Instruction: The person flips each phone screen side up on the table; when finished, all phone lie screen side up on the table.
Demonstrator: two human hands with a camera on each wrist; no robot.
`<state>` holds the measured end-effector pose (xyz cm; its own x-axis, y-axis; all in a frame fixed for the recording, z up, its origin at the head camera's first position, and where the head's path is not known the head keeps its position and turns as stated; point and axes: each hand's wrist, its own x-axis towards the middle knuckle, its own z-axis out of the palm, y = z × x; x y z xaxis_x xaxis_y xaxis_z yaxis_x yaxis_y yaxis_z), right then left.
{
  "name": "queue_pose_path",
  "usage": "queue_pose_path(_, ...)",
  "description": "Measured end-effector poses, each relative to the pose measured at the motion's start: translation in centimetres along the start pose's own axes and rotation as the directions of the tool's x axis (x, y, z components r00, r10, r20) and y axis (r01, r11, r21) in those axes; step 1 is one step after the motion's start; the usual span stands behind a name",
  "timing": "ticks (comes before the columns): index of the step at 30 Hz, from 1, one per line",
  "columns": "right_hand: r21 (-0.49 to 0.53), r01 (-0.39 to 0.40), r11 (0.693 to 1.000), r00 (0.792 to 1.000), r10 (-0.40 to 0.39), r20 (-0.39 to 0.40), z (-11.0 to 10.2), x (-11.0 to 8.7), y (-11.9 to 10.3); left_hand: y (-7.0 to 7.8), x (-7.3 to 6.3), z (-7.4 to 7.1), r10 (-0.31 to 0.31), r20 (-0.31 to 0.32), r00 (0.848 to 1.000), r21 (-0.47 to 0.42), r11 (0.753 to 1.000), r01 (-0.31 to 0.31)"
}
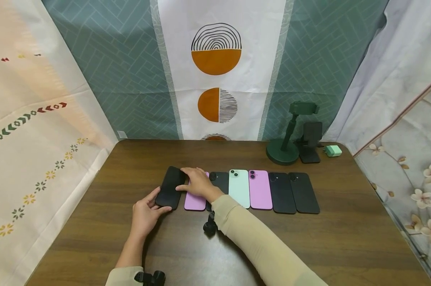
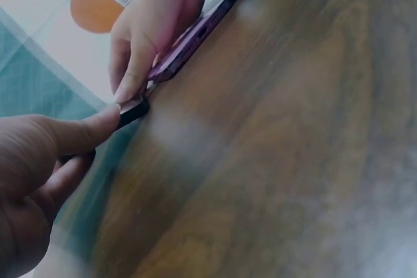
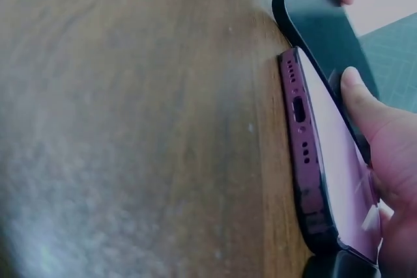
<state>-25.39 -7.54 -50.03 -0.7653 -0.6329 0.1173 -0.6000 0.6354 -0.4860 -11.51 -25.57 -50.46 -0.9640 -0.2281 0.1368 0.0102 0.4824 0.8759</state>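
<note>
A black smartphone (image 1: 170, 189) at the left end of a row of phones is held by both hands, its dark, plain face up. My left hand (image 1: 145, 214) pinches its lower left part, thumb at the bottom edge and fingers at the left side. At the right side, my right hand (image 1: 198, 183) grips it with fingers by the top corner and thumb on the side edge. Right beside it lies a pink phone (image 1: 195, 201), partly under the right hand; its port end (image 3: 301, 118) faces the right wrist camera. A black phone (image 1: 221, 182) follows, partly covered by the right arm.
Further right in the row lie a mint phone (image 1: 239, 186), another pink phone (image 1: 261, 190) and two black phones (image 1: 282, 193). Behind them stand a dark green stand (image 1: 282, 151), a black phone stand (image 1: 311, 141) and a green charger plug (image 1: 332, 151). Curtains border the wooden table (image 1: 104, 202).
</note>
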Motion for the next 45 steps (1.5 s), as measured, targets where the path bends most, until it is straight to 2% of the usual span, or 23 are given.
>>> queue_pose_path(4,-0.018,0.026,0.999,0.999,-0.027,-0.017,0.0,0.0,0.1,-0.2,0.2,0.1,0.037,-0.021,0.999,0.102,0.994,-0.034)
queue_pose_path(10,-0.022,0.010,1.000,1.000,-0.010,0.015,0.0,0.1,0.1,-0.7,0.1,0.2,0.063,-0.039,0.997,0.257,0.965,-0.051)
queue_pose_path(21,0.014,0.001,1.000,0.999,-0.001,0.054,0.0,0.3,0.3,-0.6,0.0,0.2,0.026,0.001,1.000,0.264,0.964,-0.025)
queue_pose_path(28,0.010,0.015,1.000,0.998,-0.015,0.059,0.0,0.4,0.5,-0.7,0.0,0.1,0.039,0.018,0.999,0.265,0.963,-0.043)
queue_pose_path(32,0.052,0.026,0.998,0.997,-0.029,0.065,-0.2,0.4,0.9,-0.7,0.0,0.4,0.087,0.045,0.995,0.276,0.956,-0.096)
queue_pose_path(38,0.175,-0.003,0.985,0.998,-0.009,0.067,-0.7,0.2,1.7,0.4,-0.5,1.5,0.195,0.024,0.981,0.343,0.920,-0.191)
queue_pose_path(45,0.181,0.002,0.984,1.000,-0.003,0.007,-1.7,-0.1,2.5,1.4,-0.5,3.5,0.292,0.044,0.956,0.226,0.929,-0.294)
